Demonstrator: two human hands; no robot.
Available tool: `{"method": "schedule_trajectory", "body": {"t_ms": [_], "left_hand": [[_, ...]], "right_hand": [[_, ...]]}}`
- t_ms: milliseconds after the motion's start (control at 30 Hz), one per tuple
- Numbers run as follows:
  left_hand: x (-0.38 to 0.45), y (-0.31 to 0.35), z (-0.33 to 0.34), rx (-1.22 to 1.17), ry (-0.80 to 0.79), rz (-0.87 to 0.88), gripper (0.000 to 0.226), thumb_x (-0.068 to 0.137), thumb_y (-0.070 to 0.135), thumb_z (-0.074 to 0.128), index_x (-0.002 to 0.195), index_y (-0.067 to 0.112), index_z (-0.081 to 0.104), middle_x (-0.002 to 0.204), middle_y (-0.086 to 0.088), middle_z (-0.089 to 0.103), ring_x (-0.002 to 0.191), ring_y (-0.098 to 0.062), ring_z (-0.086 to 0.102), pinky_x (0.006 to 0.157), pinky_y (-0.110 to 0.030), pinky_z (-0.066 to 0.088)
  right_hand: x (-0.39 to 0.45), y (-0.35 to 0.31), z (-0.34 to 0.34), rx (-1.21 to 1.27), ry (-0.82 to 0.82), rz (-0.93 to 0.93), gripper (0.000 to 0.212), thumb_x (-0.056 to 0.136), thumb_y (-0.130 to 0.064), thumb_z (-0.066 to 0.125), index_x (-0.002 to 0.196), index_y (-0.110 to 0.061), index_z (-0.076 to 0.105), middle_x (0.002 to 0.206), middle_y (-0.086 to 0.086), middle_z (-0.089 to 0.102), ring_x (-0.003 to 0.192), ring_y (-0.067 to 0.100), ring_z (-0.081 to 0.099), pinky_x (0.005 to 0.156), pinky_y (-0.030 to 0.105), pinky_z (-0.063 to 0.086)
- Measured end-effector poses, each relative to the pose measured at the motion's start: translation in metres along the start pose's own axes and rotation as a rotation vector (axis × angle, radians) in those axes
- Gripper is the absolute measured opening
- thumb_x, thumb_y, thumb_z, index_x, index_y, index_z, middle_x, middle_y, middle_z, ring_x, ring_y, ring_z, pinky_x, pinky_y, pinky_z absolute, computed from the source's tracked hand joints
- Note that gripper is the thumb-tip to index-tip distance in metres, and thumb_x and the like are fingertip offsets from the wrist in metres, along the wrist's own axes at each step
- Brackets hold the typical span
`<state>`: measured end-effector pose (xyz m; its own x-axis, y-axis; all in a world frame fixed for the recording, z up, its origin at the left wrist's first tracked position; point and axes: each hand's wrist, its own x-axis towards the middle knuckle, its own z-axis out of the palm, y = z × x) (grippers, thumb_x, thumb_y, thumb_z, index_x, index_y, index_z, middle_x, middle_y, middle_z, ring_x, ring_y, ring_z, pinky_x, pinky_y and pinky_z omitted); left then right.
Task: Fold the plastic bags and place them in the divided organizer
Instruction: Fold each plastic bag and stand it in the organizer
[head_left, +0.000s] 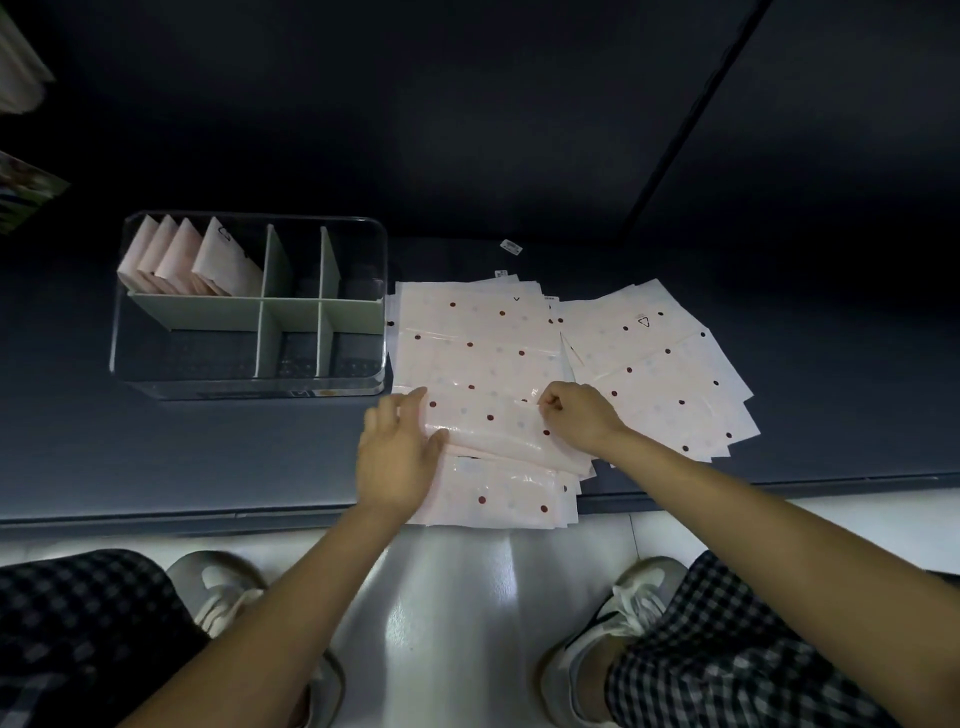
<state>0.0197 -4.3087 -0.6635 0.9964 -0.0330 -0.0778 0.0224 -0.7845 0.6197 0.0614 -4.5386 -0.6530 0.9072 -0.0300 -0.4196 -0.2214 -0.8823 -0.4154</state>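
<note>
The top bag (483, 374) lies long axis away from the person, its near edge lifted — left hand (397, 452) flat-fingered under it, right hand (576, 418) pinching it — organizer (249, 387) nearer the left.

Perhaps shop backroom: dark counter (208, 457), loose price stickers (511, 247), tiled floor (457, 597).

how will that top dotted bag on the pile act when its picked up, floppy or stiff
Probably floppy: the top bag is thin and already bends up at its near edge. Likely slippery, since its film shines. It seems light, so it may slide off the pile.
</note>
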Motion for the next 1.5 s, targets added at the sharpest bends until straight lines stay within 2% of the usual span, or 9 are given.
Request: {"method": "schedule_trajectory", "body": {"t_ms": [100, 167, 267, 500, 667, 800, 1100, 1300, 1500], "left_hand": [[-0.008, 0.013, 0.011, 0.134, 0.017, 0.297, 0.045, 0.092, 0.024, 0.059, 0.133, 0.008, 0.049, 0.139, -0.015, 0.045, 0.127, -0.035, 0.042, 0.104, -0.043, 0.036], [-0.009, 0.017, 0.021, 0.248, -0.160, 0.413, 0.052, 0.099, 0.034, 0.042, 0.145, 0.011, 0.032, 0.156, -0.010, 0.021, 0.144, -0.026, 0.015, 0.119, -0.036, 0.010], [-0.003, 0.014, 0.032, 0.416, -0.306, 0.403, 0.063, 0.100, 0.047, 0.020, 0.151, 0.016, -0.001, 0.158, -0.002, -0.012, 0.145, -0.017, -0.014, 0.117, -0.031, -0.012], [0.011, 0.006, 0.035, 0.434, -0.342, 0.315, 0.062, 0.098, 0.052, 0.012, 0.150, 0.024, -0.009, 0.157, 0.002, -0.017, 0.145, -0.013, -0.014, 0.116, -0.030, -0.013], [0.008, 0.003, 0.042, 0.546, -0.346, 0.332, 0.066, 0.095, 0.057, 0.007, 0.142, 0.023, -0.025, 0.149, 0.000, -0.034, 0.141, -0.016, -0.026, 0.116, -0.037, -0.015], [0.007, 0.004, 0.045, 0.660, -0.353, 0.362, 0.069, 0.098, 0.048, 0.016, 0.138, 0.017, -0.031, 0.152, -0.007, -0.032, 0.140, -0.021, -0.029, 0.116, -0.040, -0.016], [0.009, 0.001, 0.045, 0.608, -0.362, 0.349, 0.072, 0.093, 0.061, 0.006, 0.138, 0.020, -0.030, 0.147, -0.007, -0.035, 0.141, -0.023, -0.027, 0.117, -0.039, -0.013], [0.010, -0.002, 0.043, 0.580, -0.360, 0.372, 0.074, 0.091, 0.064, 0.008, 0.140, 0.021, -0.028, 0.152, -0.010, -0.030, 0.141, -0.022, -0.027, 0.116, -0.037, -0.015], [0.010, -0.004, 0.037, 0.525, -0.390, 0.410, 0.069, 0.092, 0.062, 0.010, 0.144, 0.030, -0.023, 0.152, -0.011, -0.031, 0.140, -0.023, -0.029, 0.116, -0.037, -0.015]], "right_hand": [[0.001, 0.000, 0.001, 0.004, 0.009, 0.009, 0.022, 0.090, -0.012, 0.041, 0.091, -0.015, 0.063, 0.094, -0.003, 0.065, 0.099, 0.023, 0.056, 0.078, 0.029, 0.043], [0.001, -0.001, 0.001, -0.001, 0.009, 0.011, 0.023, 0.089, -0.010, 0.040, 0.092, -0.013, 0.063, 0.091, -0.002, 0.064, 0.099, 0.024, 0.055, 0.076, 0.030, 0.042], [0.000, -0.003, 0.001, -0.018, 0.011, 0.020, 0.022, 0.090, -0.009, 0.039, 0.089, -0.014, 0.060, 0.092, 0.001, 0.066, 0.099, 0.026, 0.055, 0.079, 0.032, 0.043], [-0.002, -0.006, 0.005, -0.064, 0.050, 0.034, 0.024, 0.090, -0.008, 0.037, 0.095, -0.012, 0.060, 0.099, 0.005, 0.067, 0.106, 0.029, 0.050, 0.084, 0.033, 0.042], [-0.021, -0.026, 0.029, -0.305, 0.420, -0.088, 0.036, 0.094, -0.018, 0.045, 0.129, -0.011, 0.050, 0.133, 0.009, 0.048, 0.126, 0.026, 0.036, 0.103, 0.033, 0.027], [-0.037, -0.057, 0.067, 0.050, 0.182, -0.334, 0.052, 0.101, -0.026, 0.033, 0.148, -0.008, 0.021, 0.156, 0.006, 0.020, 0.146, 0.018, 0.010, 0.119, 0.030, 0.004], [-0.046, -0.014, 0.081, -0.075, 0.133, -0.106, 0.071, 0.098, -0.051, 0.019, 0.147, -0.012, -0.015, 0.156, 0.002, -0.019, 0.136, 0.003, -0.026, 0.114, 0.025, -0.017], [-0.057, 0.007, 0.068, -0.079, 0.166, -0.022, 0.067, 0.100, -0.047, 0.021, 0.149, -0.012, -0.008, 0.158, 0.003, -0.012, 0.145, 0.012, -0.012, 0.118, 0.031, -0.010], [-0.035, 0.011, 0.029, -0.202, 0.291, -0.035, 0.045, 0.093, -0.032, 0.051, 0.135, -0.016, 0.044, 0.135, 0.007, 0.045, 0.123, 0.025, 0.041, 0.104, 0.032, 0.029]]}}
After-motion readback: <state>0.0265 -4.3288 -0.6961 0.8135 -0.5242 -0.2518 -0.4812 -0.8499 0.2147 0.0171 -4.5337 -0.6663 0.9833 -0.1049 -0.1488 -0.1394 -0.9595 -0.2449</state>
